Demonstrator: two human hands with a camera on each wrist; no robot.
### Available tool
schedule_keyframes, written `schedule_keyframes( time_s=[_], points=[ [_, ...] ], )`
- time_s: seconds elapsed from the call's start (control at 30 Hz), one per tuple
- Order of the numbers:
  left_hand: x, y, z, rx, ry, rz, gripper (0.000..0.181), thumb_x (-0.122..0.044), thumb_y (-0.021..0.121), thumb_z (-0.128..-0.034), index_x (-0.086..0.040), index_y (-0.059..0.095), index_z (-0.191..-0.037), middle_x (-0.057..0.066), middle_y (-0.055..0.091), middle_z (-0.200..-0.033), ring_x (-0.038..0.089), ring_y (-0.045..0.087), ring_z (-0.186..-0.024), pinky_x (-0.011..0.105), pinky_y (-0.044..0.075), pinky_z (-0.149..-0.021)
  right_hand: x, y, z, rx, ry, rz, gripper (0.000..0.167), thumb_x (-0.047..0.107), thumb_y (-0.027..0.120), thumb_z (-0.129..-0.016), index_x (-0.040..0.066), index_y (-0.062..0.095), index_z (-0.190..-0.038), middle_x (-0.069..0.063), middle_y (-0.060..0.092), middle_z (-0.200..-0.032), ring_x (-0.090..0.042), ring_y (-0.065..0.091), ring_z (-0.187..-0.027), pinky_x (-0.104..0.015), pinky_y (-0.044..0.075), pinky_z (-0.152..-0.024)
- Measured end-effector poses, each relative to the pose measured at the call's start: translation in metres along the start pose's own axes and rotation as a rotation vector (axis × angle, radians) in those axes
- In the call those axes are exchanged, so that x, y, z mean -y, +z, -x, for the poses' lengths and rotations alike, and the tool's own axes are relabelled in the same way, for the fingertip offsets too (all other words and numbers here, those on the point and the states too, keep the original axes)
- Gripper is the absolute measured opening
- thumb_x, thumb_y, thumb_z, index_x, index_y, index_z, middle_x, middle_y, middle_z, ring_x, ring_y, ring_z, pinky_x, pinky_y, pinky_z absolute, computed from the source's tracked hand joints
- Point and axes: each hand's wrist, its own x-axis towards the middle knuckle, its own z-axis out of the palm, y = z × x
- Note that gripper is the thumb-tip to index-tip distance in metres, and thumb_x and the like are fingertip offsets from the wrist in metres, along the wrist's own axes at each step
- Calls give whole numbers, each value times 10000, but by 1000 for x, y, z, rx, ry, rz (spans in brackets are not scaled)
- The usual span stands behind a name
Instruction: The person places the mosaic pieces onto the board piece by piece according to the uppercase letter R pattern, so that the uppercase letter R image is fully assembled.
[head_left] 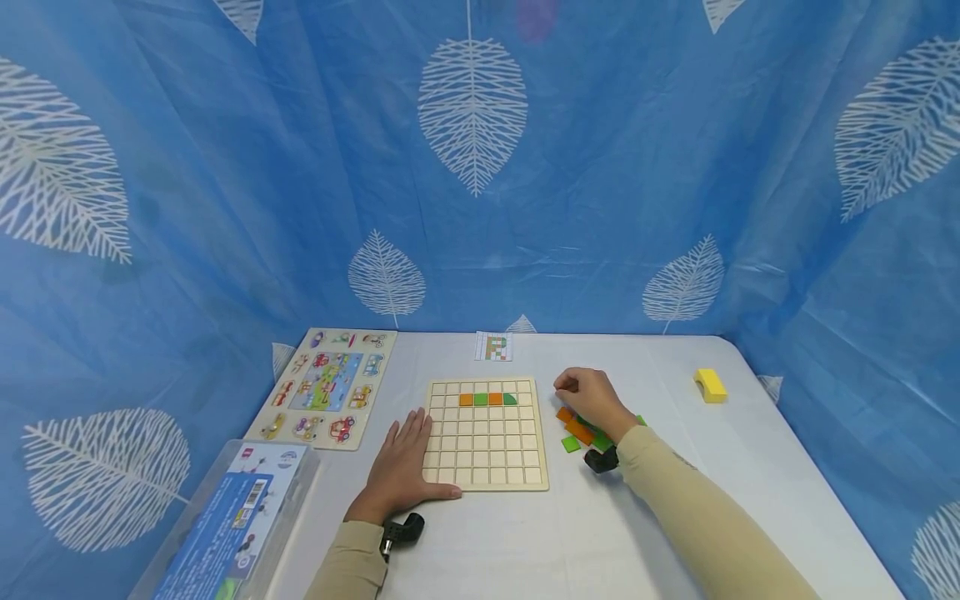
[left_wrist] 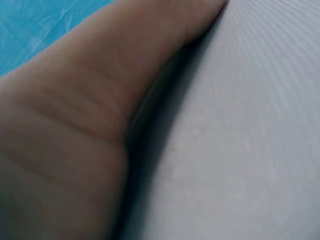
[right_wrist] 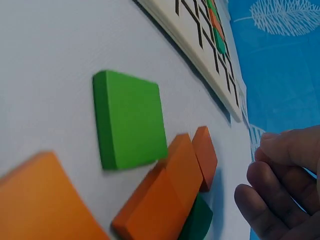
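Observation:
A square wooden grid board (head_left: 480, 458) lies on the table with a short row of orange and green tiles (head_left: 481, 400) near its far side. My left hand (head_left: 405, 458) rests at the board's left edge, fingers spread, thumb stretched along the near edge. The left wrist view is mostly blurred skin and white cloth. My right hand (head_left: 596, 398) hovers above a loose pile of orange and green pieces, with its fingers loosely bent. Between those fingers (right_wrist: 262, 172) no piece shows. A green square tile (right_wrist: 130, 120) lies beside several orange blocks (right_wrist: 167, 190).
A small pattern card (head_left: 493, 346) lies beyond the board. To the left are a wooden vehicle puzzle (head_left: 360, 354) and a plastic box (head_left: 288, 508) with a printed label. A yellow arched block (head_left: 710, 386) stands at the right. Blue curtain (head_left: 585, 167) surrounds the table.

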Motion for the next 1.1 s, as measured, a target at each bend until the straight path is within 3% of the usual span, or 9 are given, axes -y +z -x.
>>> schedule_keyframes(
  time_s=[0.43, 0.8, 1.1],
  points=[
    [0, -1, 0, 5, 2, -7, 1485, -965, 683, -619, 10, 255, -1656, 165, 189, -1724, 322, 121, -1589, 515, 70, -1271, -10, -19, 9, -15, 24, 34, 110, 68, 732, -1004, 27, 758, -1102, -25, 725, -990, -240, 665, -933, -469, 585, -900],
    [-2, -3, 1, 5, 2, -13, 1478, -961, 684, -625, 11, 259, -1654, 173, 201, -1720, 329, 132, -1587, 519, 82, -1270, -24, -36, 15, -30, 31, 41, 126, 51, 727, -1004, 11, 748, -1123, -40, 710, -995, -241, 628, -893, -425, 587, -846],
    [-4, -5, 2, -5, 8, -1, 1462, -934, 711, -633, 17, 267, -1650, 181, 212, -1716, 338, 142, -1584, 532, 91, -1268, -30, -44, 20, 15, 28, 73, 152, 81, 738, -1002, 5, 750, -1132, -51, 715, -1021, -270, 646, -959, -485, 573, -906]
  ],
)
